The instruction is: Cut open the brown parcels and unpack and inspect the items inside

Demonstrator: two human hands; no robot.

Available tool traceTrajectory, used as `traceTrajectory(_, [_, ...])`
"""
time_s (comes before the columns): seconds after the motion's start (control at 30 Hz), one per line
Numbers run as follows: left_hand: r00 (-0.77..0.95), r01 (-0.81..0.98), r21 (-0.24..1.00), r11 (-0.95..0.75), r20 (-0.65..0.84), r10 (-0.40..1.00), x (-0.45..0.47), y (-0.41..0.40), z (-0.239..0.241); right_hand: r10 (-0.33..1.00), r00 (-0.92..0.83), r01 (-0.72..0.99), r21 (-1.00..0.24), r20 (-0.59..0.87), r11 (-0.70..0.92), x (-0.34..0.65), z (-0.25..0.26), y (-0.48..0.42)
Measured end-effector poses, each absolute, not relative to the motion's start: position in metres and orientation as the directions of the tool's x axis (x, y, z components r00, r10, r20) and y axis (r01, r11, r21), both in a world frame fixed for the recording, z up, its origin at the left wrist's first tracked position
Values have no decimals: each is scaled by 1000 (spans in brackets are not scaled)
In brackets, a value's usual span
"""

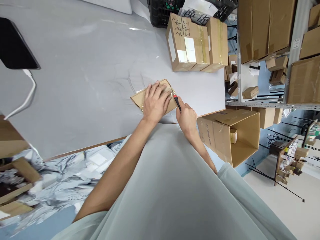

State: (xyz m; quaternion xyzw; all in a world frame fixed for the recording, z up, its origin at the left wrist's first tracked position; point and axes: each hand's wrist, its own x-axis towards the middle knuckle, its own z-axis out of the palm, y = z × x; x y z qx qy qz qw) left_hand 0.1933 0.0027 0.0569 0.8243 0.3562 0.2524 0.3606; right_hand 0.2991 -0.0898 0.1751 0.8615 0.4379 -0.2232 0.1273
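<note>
A small flat cardboard box [139, 98] lies on the grey tabletop [95, 76] close to the front edge. My left hand [156, 102] rests flat on its top with the fingers stretched out. In my right hand [187, 116] is a utility knife [177, 101] with a black and red handle, wrapped by the fingers. The knife's tip meets the box at its right side, where clear tape shows. My left palm and fingers cover much of the box's top.
Taped cartons [196, 46] with handwriting stand at the back right, before a black crate [160, 15]. A black phone [16, 45] with a white cable lies at the left. An open carton [217, 133] stands right of the table. Crumpled plastic packaging [67, 176] covers the floor at lower left.
</note>
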Motion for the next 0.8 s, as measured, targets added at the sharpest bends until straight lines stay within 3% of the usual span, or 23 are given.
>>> traceTrajectory(0.33, [619,414,754,-510,178,765,194,2,53,696,552,794,36,-460,-606,287,168,-83])
traceTrajectory(0.67, [610,380,747,-546,241,754,193,2,51,607,614,749,129,-505,-650,289,180,-107])
traceTrajectory(0.8, [629,412,755,-510,169,758,191,3,58,578,616,731,114,-536,-673,289,193,-118])
